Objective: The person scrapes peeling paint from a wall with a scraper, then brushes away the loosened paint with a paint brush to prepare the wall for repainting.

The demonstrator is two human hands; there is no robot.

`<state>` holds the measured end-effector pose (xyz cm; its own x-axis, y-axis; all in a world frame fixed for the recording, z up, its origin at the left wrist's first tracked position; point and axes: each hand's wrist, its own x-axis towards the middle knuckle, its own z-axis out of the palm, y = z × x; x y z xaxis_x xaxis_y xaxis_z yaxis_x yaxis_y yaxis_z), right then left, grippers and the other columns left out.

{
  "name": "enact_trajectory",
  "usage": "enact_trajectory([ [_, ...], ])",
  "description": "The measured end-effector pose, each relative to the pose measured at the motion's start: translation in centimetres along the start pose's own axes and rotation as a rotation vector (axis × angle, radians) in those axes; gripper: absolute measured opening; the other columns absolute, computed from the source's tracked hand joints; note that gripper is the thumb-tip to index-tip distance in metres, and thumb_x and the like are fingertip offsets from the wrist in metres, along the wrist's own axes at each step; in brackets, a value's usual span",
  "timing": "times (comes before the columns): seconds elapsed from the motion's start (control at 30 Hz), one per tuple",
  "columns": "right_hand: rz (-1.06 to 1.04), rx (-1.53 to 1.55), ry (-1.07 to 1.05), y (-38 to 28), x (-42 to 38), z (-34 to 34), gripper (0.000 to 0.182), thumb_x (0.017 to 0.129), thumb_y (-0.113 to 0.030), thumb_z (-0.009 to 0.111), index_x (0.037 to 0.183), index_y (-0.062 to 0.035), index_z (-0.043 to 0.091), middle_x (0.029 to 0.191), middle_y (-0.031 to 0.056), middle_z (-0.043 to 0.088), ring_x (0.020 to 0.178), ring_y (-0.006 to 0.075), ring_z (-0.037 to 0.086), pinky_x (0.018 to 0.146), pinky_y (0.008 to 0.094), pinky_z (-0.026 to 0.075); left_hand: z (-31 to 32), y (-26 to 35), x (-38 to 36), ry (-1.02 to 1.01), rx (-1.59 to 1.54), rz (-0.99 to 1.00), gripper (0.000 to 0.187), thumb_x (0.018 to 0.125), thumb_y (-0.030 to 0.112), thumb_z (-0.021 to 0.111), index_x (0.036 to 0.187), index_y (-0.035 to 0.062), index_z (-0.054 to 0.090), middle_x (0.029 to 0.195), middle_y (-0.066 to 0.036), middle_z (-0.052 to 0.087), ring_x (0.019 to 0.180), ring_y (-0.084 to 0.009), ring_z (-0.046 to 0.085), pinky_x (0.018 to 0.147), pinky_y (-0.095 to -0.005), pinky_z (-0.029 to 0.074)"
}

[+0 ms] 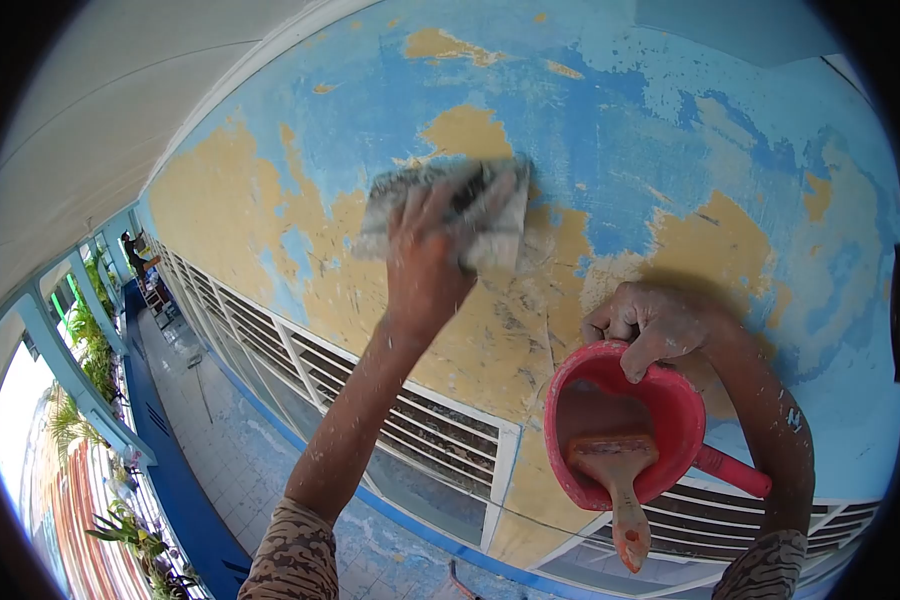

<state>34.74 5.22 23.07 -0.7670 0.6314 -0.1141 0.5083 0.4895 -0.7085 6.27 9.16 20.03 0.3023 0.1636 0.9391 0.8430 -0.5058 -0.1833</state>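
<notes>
My left hand (432, 255) is closed on a plastering trowel (495, 225), its wide flat grey blade lying against the wall. Both are smeared by motion, and the fingers hide most of the handle. Lower on the right, my right hand (660, 325), dusted with pale powder, grips the rim of a red plastic dipper (685, 420), thumb over the edge. Inside the dipper rests a paintbrush (620, 465), bristles inward and its worn handle sticking out over the rim. The wall (350, 250) has peeling blue paint with tan patches laid bare.
White louvred windows (440, 425) run along the wall below my hands. A tiled walkway (205, 400) stretches away on the left, beside a blue ledge and columns with potted plants (95, 340). Far down it a person (132, 250) stands near the wall.
</notes>
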Motion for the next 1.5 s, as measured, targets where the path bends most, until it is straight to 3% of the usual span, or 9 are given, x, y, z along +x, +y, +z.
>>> enact_trajectory([
  [0.47, -0.014, -0.024, 0.0, 0.6, 0.2, 0.0, 0.017, 0.053, -0.01, 0.067, 0.057, 0.006, 0.064, 0.075, 0.0041, 0.059, 0.057, 0.0121, 0.047, 0.047, 0.0327, 0.034, -1.3, 1.1, -0.8, -0.109, 0.037, 0.001, 0.095, 0.06, -0.002, 0.075, 0.145, 0.035, 0.056, 0.136, -0.006, 0.055, 0.122, -0.0293, 0.052, 0.108, -0.0465, 0.04],
  [0.8, 0.023, 0.005, 0.022, 0.3, -0.2, 0.3, 0.018, 0.053, -0.012, 0.067, 0.057, 0.0057, 0.063, 0.074, 0.0037, 0.058, 0.055, 0.0122, 0.046, 0.047, 0.0331, 0.034, 1.5, 0.7, 3.9, 0.162, 0.103, -0.099, 0.085, 0.066, -0.007, 0.07, 0.141, 0.0322, 0.061, 0.139, -0.013, 0.053, 0.129, -0.0334, 0.048, 0.11, -0.0489, 0.037],
  [0.93, 0.007, -0.022, 0.043, 0.3, -0.3, 0.4, 0.018, 0.052, -0.011, 0.067, 0.057, 0.0058, 0.064, 0.075, 0.0029, 0.058, 0.055, 0.0121, 0.046, 0.047, 0.0328, 0.034, 0.5, 2.7, 1.8, 0.049, 0.083, -0.108, 0.081, 0.066, -0.007, 0.07, 0.138, 0.0289, 0.063, 0.14, -0.012, 0.052, 0.127, -0.0341, 0.049, 0.109, -0.0491, 0.039],
  [1.03, -0.021, 0.006, 0.05, 0.2, -0.2, 0.4, 0.016, 0.053, -0.01, 0.066, 0.057, 0.0056, 0.064, 0.074, 0.0021, 0.058, 0.055, 0.0117, 0.047, 0.047, 0.032, 0.034, 0.5, 0.7, 3.1, 0.038, 0.029, -0.037, 0.083, 0.066, -0.007, 0.069, 0.14, 0.0299, 0.062, 0.138, -0.012, 0.054, 0.126, -0.0339, 0.051, 0.107, -0.0491, 0.04],
  [1.1, -0.001, -0.002, 0.026, 0.2, -0.1, 0.3, 0.014, 0.053, -0.008, 0.066, 0.057, 0.0051, 0.064, 0.074, 0.0017, 0.058, 0.055, 0.0112, 0.047, 0.046, 0.031, 0.035, 0.5, -1.8, 7.6, 0.214, 0.01, -0.012, 0.092, 0.065, -0.007, 0.069, 0.145, 0.0363, 0.056, 0.135, -0.01, 0.056, 0.124, -0.0322, 0.053, 0.108, -0.0493, 0.04],
  [1.23, 0.027, -0.012, 0.015, 0.4, -0.1, 0.3, 0.013, 0.054, -0.007, 0.066, 0.057, 0.0049, 0.065, 0.075, 0.0016, 0.058, 0.055, 0.0109, 0.048, 0.047, 0.0304, 0.036, -0.1, -0.5, 7.3, 0.203, -0.036, -0.041, 0.092, 0.066, -0.008, 0.067, 0.145, 0.0364, 0.056, 0.134, -0.009, 0.059, 0.124, -0.0311, 0.053, 0.109, -0.0481, 0.041],
  [1.33, 0.063, -0.029, 0.014, 0.1, -0.2, 0.4, 0.013, 0.054, -0.007, 0.066, 0.057, 0.0052, 0.064, 0.076, 0.0016, 0.058, 0.055, 0.0109, 0.048, 0.047, 0.0304, 0.036, -0.1, 2.0, 2.3, 0.123, 0.098, -0.024, 0.067, 0.066, -0.012, 0.065, 0.129, 0.0139, 0.07, 0.131, -0.01, 0.062, 0.117, -0.0329, 0.058, 0.102, -0.0446, 0.047],
  [1.43, -0.037, -0.029, -0.042, 0.4, 0.1, 0.2, 0.014, 0.054, -0.008, 0.066, 0.057, 0.0053, 0.063, 0.077, 0.0022, 0.059, 0.055, 0.0109, 0.048, 0.047, 0.0306, 0.036, 0.5, -2.1, 6.1, 0.233, 0.022, -0.007, 0.081, 0.066, -0.011, 0.064, 0.137, 0.0263, 0.065, 0.133, -0.009, 0.061, 0.121, -0.0335, 0.055, 0.104, -0.047, 0.045],
  [1.5, 0.03, -0.012, -0.004, 0.3, -0.1, 0.2, 0.015, 0.055, -0.009, 0.066, 0.057, 0.0055, 0.064, 0.078, 0.003, 0.059, 0.055, 0.0113, 0.048, 0.047, 0.0309, 0.036, 0.0, -3.0, 8.0, 0.273, 0.046, -0.058, 0.078, 0.067, -0.012, 0.062, 0.135, 0.0253, 0.067, 0.131, -0.01, 0.062, 0.119, -0.0334, 0.056, 0.103, -0.0471, 0.045],
])
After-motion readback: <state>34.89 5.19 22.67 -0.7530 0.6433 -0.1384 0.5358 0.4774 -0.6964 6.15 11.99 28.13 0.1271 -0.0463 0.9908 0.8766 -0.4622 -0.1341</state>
